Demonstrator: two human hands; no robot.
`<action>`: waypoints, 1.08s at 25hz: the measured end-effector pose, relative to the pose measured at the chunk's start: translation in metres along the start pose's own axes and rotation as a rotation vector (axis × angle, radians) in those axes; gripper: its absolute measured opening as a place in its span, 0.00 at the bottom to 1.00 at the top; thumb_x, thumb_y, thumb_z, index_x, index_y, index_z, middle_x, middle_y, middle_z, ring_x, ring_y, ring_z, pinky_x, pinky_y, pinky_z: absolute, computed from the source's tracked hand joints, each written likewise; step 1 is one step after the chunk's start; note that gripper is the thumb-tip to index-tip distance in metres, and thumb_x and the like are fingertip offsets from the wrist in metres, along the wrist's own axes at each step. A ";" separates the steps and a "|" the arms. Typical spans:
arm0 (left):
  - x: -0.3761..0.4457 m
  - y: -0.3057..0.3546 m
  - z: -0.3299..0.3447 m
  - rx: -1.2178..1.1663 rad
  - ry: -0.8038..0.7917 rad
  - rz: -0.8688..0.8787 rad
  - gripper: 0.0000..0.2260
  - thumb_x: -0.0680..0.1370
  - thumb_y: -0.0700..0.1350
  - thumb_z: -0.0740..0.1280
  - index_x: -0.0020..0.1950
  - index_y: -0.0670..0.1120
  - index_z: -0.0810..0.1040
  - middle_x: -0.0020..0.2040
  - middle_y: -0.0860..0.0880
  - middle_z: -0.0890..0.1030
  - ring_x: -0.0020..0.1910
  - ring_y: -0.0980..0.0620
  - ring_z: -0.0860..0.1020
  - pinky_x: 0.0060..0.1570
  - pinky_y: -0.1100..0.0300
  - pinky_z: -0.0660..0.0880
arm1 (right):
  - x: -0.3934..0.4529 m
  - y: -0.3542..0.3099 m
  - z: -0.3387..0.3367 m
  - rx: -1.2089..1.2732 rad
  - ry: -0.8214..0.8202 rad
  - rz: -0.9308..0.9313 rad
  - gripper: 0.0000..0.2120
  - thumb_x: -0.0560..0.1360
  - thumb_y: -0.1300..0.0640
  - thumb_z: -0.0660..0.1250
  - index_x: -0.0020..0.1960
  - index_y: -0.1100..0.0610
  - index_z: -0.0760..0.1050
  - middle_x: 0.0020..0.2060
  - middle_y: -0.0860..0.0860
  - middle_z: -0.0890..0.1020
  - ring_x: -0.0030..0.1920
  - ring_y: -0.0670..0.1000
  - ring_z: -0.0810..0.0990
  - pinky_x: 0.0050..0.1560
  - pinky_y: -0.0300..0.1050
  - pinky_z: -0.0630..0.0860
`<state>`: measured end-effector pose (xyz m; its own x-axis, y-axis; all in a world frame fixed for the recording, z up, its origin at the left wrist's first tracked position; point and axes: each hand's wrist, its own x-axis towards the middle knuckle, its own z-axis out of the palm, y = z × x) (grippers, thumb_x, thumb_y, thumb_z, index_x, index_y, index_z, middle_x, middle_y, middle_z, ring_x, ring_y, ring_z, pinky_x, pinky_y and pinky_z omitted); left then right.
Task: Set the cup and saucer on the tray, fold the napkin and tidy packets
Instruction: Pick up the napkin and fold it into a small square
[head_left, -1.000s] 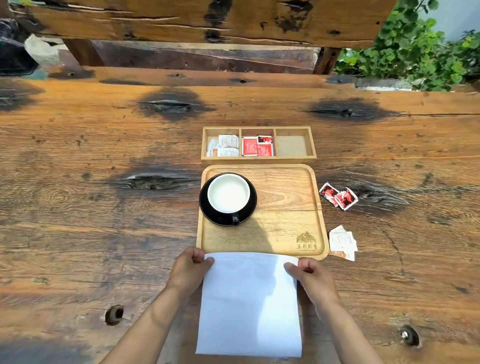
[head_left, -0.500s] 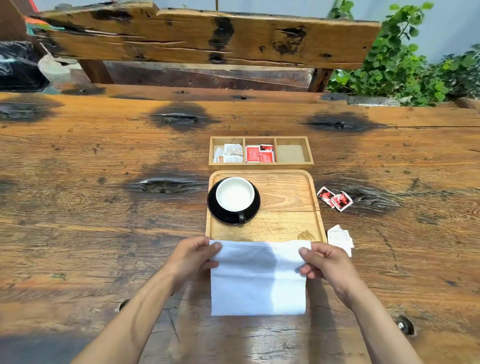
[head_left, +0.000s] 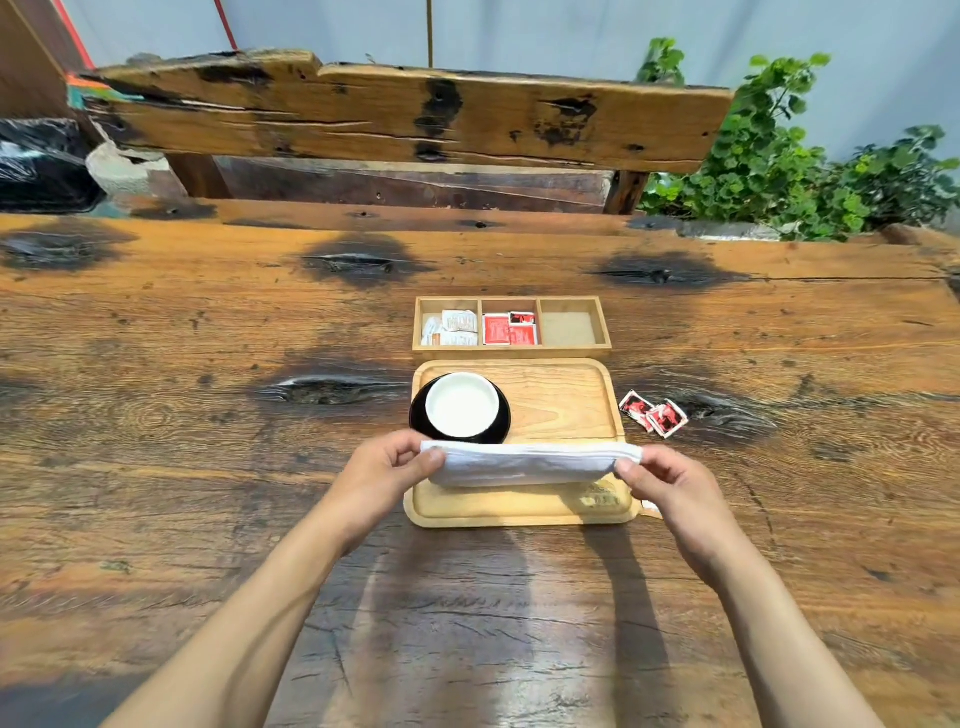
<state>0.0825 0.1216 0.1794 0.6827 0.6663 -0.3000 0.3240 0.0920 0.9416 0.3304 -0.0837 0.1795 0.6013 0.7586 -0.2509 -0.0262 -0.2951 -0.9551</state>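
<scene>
A folded white napkin (head_left: 524, 462) hangs over the near half of the wooden tray (head_left: 566, 397). My left hand (head_left: 387, 475) pinches its left end and my right hand (head_left: 670, 480) pinches its right end. On the tray's far left stands a white cup (head_left: 462, 404) on a black saucer (head_left: 501, 418); the napkin hides the saucer's near edge. Two red packets (head_left: 655, 413) lie loose on the table right of the tray. A white packet (head_left: 650, 509) peeks out under my right hand.
Behind the tray sits a wooden three-compartment box (head_left: 511, 302): white packets (head_left: 452, 328) left, red packets (head_left: 509, 328) middle, nothing in the right. The rough wooden table (head_left: 208, 467) has dark knots. A plank bench back (head_left: 405, 114) and green plants (head_left: 789, 171) lie beyond.
Both hands have lifted the napkin off the table and carried it forward over the tray; it now shows as a narrow folded strip. The camera has tilted up.
</scene>
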 end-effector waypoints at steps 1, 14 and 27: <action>-0.007 -0.015 0.002 0.027 -0.032 -0.061 0.08 0.77 0.47 0.69 0.40 0.44 0.80 0.35 0.50 0.79 0.37 0.53 0.75 0.40 0.61 0.69 | -0.005 0.013 -0.002 -0.038 -0.079 0.088 0.15 0.69 0.53 0.72 0.38 0.66 0.76 0.32 0.53 0.75 0.35 0.49 0.71 0.39 0.41 0.67; -0.034 -0.091 0.043 -0.078 -0.013 -0.277 0.09 0.80 0.44 0.64 0.44 0.39 0.75 0.37 0.47 0.73 0.39 0.51 0.69 0.40 0.58 0.65 | -0.017 0.063 0.023 -0.013 -0.270 0.327 0.10 0.73 0.58 0.71 0.42 0.67 0.77 0.35 0.59 0.75 0.37 0.54 0.69 0.33 0.44 0.63; -0.029 -0.114 0.060 -0.036 0.213 -0.468 0.12 0.81 0.48 0.62 0.41 0.43 0.72 0.36 0.46 0.72 0.33 0.52 0.70 0.29 0.61 0.65 | -0.019 0.105 0.039 -0.083 -0.115 0.522 0.16 0.77 0.53 0.65 0.34 0.54 0.65 0.21 0.44 0.65 0.22 0.43 0.62 0.23 0.36 0.61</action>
<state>0.0653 0.0468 0.0719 0.3200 0.6831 -0.6565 0.5381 0.4393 0.7194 0.2847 -0.1062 0.0778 0.4342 0.5561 -0.7087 -0.2320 -0.6911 -0.6845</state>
